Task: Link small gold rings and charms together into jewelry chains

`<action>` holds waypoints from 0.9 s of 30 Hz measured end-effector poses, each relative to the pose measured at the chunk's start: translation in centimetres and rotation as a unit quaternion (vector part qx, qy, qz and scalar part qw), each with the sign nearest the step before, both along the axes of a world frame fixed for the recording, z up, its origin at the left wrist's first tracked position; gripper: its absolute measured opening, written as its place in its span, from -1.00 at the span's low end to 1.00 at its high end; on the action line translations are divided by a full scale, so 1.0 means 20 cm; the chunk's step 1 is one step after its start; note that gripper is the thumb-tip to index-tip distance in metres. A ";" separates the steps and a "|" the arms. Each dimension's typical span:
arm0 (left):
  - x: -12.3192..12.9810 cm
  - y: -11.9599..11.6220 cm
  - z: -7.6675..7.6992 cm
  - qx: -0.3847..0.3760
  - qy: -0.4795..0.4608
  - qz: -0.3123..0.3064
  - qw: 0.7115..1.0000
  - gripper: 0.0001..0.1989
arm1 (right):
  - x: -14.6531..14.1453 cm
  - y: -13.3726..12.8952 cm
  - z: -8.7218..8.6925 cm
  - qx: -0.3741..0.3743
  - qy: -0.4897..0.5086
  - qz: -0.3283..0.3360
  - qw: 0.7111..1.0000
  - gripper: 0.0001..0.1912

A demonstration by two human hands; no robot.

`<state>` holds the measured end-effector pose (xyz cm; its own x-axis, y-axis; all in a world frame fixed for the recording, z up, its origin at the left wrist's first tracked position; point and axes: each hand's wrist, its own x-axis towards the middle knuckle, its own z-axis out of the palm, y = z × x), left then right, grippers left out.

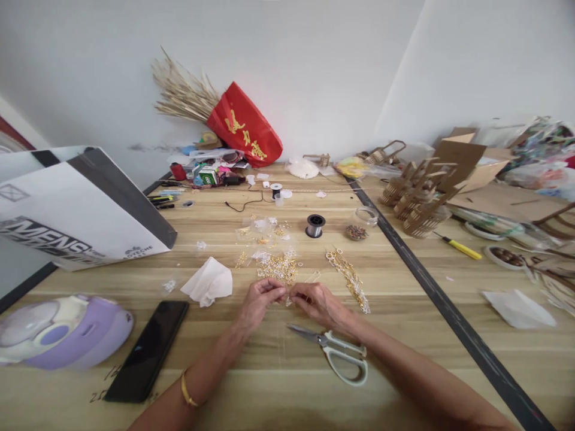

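Note:
My left hand (261, 302) and my right hand (318, 302) meet fingertip to fingertip over the wooden table. Both are closed in a pinch on something tiny, too small to name. A small pale piece shows just under the fingertips, and faint thin lines run down the table below them. Directly beyond my hands lies a pile of gold and silver beads (278, 266). Scissors with pale green handles (345, 353) rest below my right wrist, blades pointing left. Strands of gold and silver chain (350, 280) lie to the right of my right hand.
Farther back stand a wire spool (315, 227) and a clear jar of brown beads (359, 224). On the left are a crumpled tissue (209, 281), a black phone (147, 353), a purple-and-white container (81, 332) and a large box (67, 209). A yellow cutter (462, 246) and small woven baskets (415, 200) lie right.

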<state>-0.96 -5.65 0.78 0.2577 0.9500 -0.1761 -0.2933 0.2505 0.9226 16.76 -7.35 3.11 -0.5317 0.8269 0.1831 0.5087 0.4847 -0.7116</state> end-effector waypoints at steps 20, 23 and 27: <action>0.03 0.00 -0.04 0.052 0.078 -0.060 0.994 -0.81 | 0.04 0.03 0.01 -0.041 0.040 -0.044 0.997 -0.84; 0.02 0.00 -0.03 0.056 0.093 -0.055 0.993 -0.80 | 0.03 0.04 -0.01 -0.047 0.082 -0.065 0.993 -0.84; 0.01 0.00 -0.01 0.056 0.110 -0.064 0.990 -0.79 | 0.01 0.04 -0.03 -0.116 0.180 -0.084 0.973 -0.78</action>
<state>-0.73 -5.74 0.57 0.3452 0.9286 -0.1360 -0.0547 0.1646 0.9848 16.88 -6.48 2.47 -0.3210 0.9381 0.1298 0.2644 0.2204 -0.9389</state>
